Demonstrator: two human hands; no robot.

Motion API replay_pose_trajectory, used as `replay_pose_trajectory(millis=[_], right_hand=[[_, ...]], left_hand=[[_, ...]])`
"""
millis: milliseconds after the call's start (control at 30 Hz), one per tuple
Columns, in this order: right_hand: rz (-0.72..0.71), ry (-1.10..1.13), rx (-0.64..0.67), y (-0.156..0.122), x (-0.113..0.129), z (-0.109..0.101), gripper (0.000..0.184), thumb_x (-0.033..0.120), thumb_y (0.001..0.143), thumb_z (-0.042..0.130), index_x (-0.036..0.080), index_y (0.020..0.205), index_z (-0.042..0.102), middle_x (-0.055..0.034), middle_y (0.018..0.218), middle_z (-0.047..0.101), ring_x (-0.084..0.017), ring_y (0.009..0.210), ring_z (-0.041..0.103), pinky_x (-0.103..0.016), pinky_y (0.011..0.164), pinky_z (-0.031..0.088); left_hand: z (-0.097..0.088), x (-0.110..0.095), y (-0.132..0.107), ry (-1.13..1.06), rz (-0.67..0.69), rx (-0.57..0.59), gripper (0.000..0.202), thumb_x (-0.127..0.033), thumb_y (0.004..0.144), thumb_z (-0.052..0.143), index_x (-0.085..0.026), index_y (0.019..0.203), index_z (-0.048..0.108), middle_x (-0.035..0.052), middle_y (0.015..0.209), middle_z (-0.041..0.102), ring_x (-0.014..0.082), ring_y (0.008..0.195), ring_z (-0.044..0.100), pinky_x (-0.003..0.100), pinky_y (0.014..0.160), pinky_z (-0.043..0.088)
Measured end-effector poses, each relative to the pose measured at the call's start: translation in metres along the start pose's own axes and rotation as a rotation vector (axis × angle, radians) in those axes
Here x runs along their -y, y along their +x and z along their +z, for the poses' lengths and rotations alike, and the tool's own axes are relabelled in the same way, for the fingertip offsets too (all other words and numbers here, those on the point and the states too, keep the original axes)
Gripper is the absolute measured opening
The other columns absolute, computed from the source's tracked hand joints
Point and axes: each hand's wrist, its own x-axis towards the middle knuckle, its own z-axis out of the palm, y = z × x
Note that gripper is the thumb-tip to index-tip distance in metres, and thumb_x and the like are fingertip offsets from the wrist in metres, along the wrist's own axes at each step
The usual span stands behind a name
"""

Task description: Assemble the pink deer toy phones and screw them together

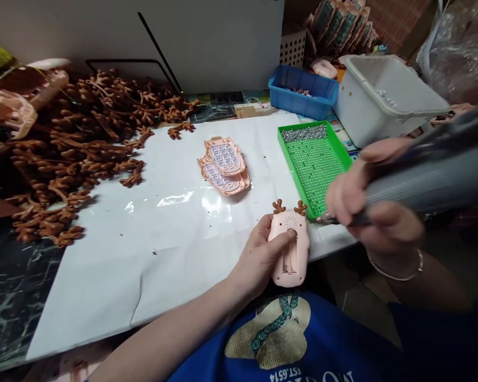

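My left hand [258, 254] is closed around a pink toy phone [300, 249] with brown antlers, its back facing up. The thumb lies over the uncovered battery compartment; screw holes and a speaker grille show around it. In my right hand [374, 201] is a grey electric screwdriver [430, 178], blurred by motion. Its tip is near the lower right corner of a green perforated tray [297, 183]. Small silver screws [306, 132] fill the tray's far end. Whether a screw sits on the tip I cannot tell.
Several pink keypad front halves [225, 164] lie stacked mid-table. A large heap of brown antler pieces [91, 122] covers the left side. Behind the tray stand a blue bin [302, 101] and a white bin [374, 114]. A black wire stand [159, 50] rises at the back.
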Motion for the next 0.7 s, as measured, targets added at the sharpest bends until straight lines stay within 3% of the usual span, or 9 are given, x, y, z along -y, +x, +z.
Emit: replay_pose_trajectory(millis=[100, 200, 433, 700], right_hand=[[-0.087, 0.036, -0.156, 0.007, 0.003, -0.017, 0.035, 0.028, 0.073, 0.079, 0.028, 0.105, 0.066, 0.0062, 0.061, 0.057, -0.011, 0.044, 0.048, -0.03, 0.041, 0.038], [-0.125, -0.072, -0.314, 0.008, -0.011, -0.033, 0.031, 0.026, 0.072, 0.078, 0.026, 0.101, 0.067, 0.0063, 0.058, 0.055, -0.01, 0.041, 0.044, -0.031, 0.038, 0.033], [-0.067, -0.141, -0.313, -0.003, -0.035, -0.048, 0.031, 0.033, 0.075, 0.076, 0.037, 0.105, 0.067, 0.0058, 0.058, 0.053, -0.013, 0.041, 0.043, -0.036, 0.04, 0.035], [-0.073, -0.146, -0.346, -0.004, -0.039, -0.05, 0.031, 0.033, 0.071, 0.077, 0.032, 0.1, 0.065, 0.008, 0.056, 0.052, -0.011, 0.04, 0.043, -0.031, 0.039, 0.036]], left_hand=[[-0.001, -0.004, -0.002, -0.003, -0.061, 0.001, 0.042, -0.028, 0.074, 0.08, -0.019, 0.107, 0.055, 0.0025, 0.096, 0.068, 0.0142, 0.08, 0.065, 0.025, 0.073, 0.053], [-0.002, -0.006, -0.002, -0.001, -0.087, 0.019, 0.043, -0.028, 0.075, 0.08, -0.02, 0.108, 0.055, 0.0023, 0.096, 0.068, 0.0135, 0.079, 0.065, 0.024, 0.073, 0.053], [-0.004, -0.006, -0.001, -0.006, -0.093, 0.033, 0.041, -0.028, 0.076, 0.08, -0.019, 0.108, 0.057, 0.0024, 0.097, 0.068, 0.0127, 0.078, 0.065, 0.024, 0.072, 0.054], [-0.004, -0.008, -0.002, -0.043, -0.092, 0.042, 0.041, -0.026, 0.076, 0.081, -0.019, 0.108, 0.057, 0.003, 0.099, 0.069, 0.0136, 0.08, 0.066, 0.025, 0.076, 0.055]])
